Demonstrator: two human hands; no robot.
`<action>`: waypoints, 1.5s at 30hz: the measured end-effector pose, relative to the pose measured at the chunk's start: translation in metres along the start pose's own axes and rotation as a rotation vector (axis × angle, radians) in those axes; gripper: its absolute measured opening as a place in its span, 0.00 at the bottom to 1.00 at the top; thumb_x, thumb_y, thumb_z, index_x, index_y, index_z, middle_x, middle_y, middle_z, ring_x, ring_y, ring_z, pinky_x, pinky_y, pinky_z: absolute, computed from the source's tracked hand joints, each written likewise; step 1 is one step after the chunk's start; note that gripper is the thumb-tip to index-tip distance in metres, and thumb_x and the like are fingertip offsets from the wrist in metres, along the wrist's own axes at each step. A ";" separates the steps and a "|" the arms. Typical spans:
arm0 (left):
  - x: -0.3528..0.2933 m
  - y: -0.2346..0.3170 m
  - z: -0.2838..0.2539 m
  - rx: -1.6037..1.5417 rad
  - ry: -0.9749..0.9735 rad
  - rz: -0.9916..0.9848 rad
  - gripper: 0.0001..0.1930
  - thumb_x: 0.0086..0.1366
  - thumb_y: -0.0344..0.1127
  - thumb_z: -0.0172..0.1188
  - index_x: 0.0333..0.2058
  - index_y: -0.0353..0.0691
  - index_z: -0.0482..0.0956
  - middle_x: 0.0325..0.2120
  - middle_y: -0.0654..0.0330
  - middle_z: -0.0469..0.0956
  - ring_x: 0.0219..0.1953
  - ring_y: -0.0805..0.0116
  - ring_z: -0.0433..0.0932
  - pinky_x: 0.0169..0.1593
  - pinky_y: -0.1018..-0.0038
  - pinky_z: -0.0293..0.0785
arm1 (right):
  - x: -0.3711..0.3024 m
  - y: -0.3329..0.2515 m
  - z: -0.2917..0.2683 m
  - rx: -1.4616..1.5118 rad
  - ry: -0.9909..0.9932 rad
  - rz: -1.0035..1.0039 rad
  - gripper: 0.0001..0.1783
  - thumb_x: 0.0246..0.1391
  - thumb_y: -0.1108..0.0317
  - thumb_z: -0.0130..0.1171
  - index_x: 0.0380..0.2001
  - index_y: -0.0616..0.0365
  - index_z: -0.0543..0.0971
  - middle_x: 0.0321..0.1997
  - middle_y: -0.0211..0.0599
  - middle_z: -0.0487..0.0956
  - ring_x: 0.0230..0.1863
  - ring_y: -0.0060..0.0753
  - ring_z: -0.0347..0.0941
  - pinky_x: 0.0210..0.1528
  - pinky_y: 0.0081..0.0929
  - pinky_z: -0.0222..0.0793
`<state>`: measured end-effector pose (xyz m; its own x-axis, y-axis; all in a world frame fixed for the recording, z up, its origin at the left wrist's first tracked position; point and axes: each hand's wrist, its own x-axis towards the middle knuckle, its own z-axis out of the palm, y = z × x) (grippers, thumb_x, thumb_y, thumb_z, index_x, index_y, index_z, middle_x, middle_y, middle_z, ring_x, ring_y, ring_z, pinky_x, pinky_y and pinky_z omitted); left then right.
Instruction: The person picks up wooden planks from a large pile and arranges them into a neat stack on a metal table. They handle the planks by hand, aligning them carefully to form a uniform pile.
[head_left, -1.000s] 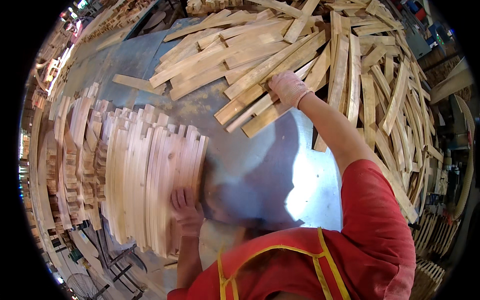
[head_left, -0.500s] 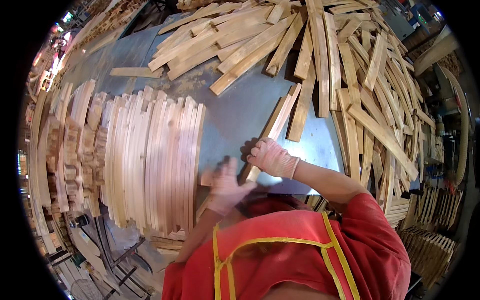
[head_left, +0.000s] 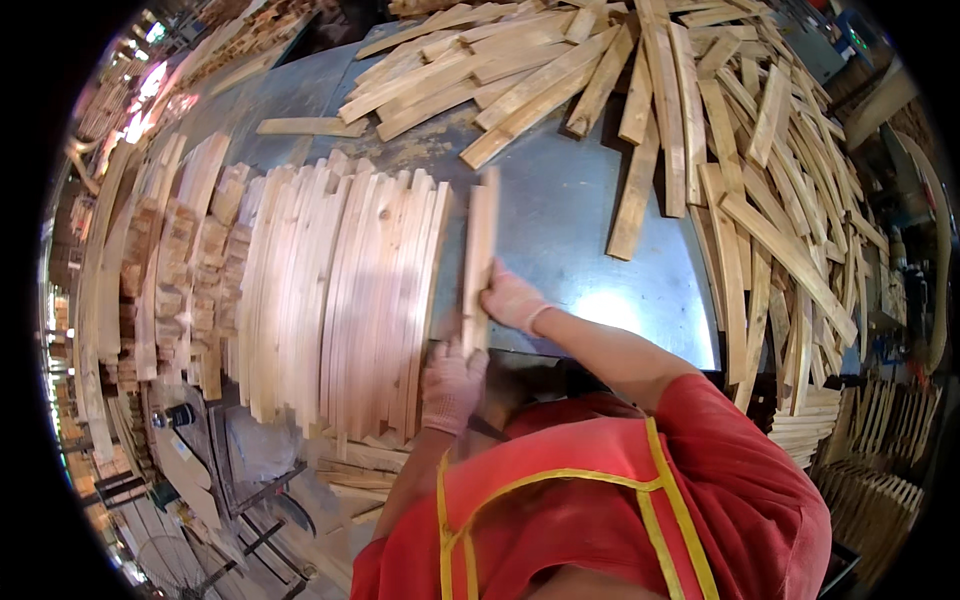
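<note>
Both my hands, in pale knit gloves, are on a short wooden slat (head_left: 481, 240) that stands nearly lengthwise away from me, blurred by motion; it may be more than one piece. My right hand (head_left: 512, 298) grips its right side about midway. My left hand (head_left: 455, 385) is closed around its near end, the fingertips partly hidden. Just left of the slat is a tight row of slats (head_left: 345, 290) set on edge, side by side, with a narrow gap between row and held slat.
A loose heap of slats (head_left: 545, 95) fans across the far side of the grey metal table (head_left: 560, 220), and a bigger pile (head_left: 790, 220) rises on the right. One slat (head_left: 312, 127) lies alone at the far left. More stacked wood (head_left: 165, 270) stands beyond the row.
The slat has swung from a slant to nearly straight and moved left toward the row. My left hand has gone from spread fingers to holding its near end. The whole view shifted slightly.
</note>
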<state>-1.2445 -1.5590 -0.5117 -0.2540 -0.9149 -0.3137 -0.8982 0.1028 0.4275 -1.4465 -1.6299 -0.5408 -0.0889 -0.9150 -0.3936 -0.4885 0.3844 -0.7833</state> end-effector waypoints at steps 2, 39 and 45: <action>0.021 0.006 -0.014 0.264 0.143 0.091 0.44 0.66 0.59 0.64 0.72 0.36 0.66 0.68 0.44 0.69 0.68 0.42 0.70 0.68 0.50 0.68 | 0.018 -0.007 0.018 -0.069 -0.202 -0.071 0.28 0.60 0.61 0.56 0.59 0.68 0.67 0.48 0.73 0.82 0.53 0.72 0.79 0.57 0.58 0.73; -0.064 -0.043 0.020 0.402 0.417 0.307 0.29 0.63 0.44 0.65 0.61 0.42 0.76 0.62 0.47 0.71 0.66 0.44 0.69 0.69 0.49 0.67 | -0.174 0.235 -0.255 -0.818 0.868 0.617 0.50 0.48 0.54 0.76 0.70 0.57 0.64 0.62 0.53 0.79 0.61 0.59 0.78 0.60 0.47 0.77; -0.066 -0.061 0.003 0.595 0.244 0.199 0.40 0.65 0.50 0.64 0.73 0.45 0.63 0.69 0.48 0.65 0.71 0.39 0.63 0.74 0.43 0.56 | -0.155 0.227 -0.206 0.160 0.754 0.286 0.38 0.52 0.65 0.70 0.64 0.62 0.67 0.47 0.59 0.83 0.44 0.54 0.84 0.51 0.46 0.81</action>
<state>-1.1739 -1.5042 -0.5197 -0.4096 -0.9111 -0.0471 -0.9051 0.4123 -0.1043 -1.7226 -1.4260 -0.5585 -0.7785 -0.5936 -0.2041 -0.2338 0.5759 -0.7834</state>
